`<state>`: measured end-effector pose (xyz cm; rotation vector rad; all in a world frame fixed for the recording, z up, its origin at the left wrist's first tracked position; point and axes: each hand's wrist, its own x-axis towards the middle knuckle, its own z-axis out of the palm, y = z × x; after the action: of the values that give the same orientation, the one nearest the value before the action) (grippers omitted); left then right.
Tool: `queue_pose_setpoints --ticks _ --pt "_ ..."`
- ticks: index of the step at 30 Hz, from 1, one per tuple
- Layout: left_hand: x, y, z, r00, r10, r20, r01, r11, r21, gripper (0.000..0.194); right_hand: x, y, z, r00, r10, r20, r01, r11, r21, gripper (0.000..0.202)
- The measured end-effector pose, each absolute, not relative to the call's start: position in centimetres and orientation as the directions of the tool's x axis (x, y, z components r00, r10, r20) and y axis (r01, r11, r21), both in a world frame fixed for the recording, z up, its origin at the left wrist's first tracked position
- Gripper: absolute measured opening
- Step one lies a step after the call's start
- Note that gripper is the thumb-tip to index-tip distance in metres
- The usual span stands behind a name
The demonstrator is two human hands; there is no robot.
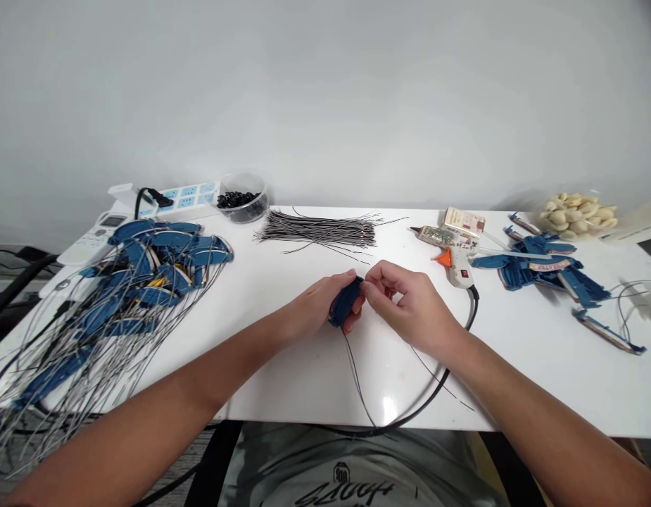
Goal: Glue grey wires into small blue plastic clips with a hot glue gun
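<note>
No word reads surely: black script lettering (346, 494) on the grey fabric shirt (409, 461) at six o'clock, and small markings on the white plastic glue gun (457, 253) toward three o'clock, are unclear.

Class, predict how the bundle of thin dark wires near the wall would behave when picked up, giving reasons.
The bundle would probably splay or shed strands, since no tie shows around it and several stray ends stick out. Each strand is likely springy rather than limp, as most lie nearly straight.
</note>
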<state>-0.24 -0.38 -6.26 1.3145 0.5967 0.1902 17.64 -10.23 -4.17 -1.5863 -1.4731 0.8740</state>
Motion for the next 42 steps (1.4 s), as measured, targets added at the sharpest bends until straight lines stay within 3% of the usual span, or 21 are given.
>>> queue_pose_setpoints --ticks 17,30,36,42 --pt "-0.4 -0.3 -6.3 0.855 0.408 -0.321 0.172 0.360 0.917 0.061 17.6 -10.4 -4.1 0.091 0.995 0.048 0.468 -0.001 -0.884 0.017" --pt "-0.4 -0.6 -6.0 0.859 0.448 -0.246 0.186 0.173 0.967 0.058 17.6 -10.3 -4.0 0.092 0.994 0.057 0.482 0.006 -0.876 0.015" --pt "-0.9 -1.1 -5.5 0.826 0.521 -0.215 0.245 0.010 0.969 0.059 17.6 -10.3 -4.2 0.102 0.992 0.080 0.518 0.016 -0.855 0.014" --pt "-0.9 -1.2 -4.4 0.826 0.516 -0.225 0.264 -0.003 0.964 0.048 17.5 -10.3 -4.2 0.114 0.990 0.084 0.480 0.019 -0.877 0.012"
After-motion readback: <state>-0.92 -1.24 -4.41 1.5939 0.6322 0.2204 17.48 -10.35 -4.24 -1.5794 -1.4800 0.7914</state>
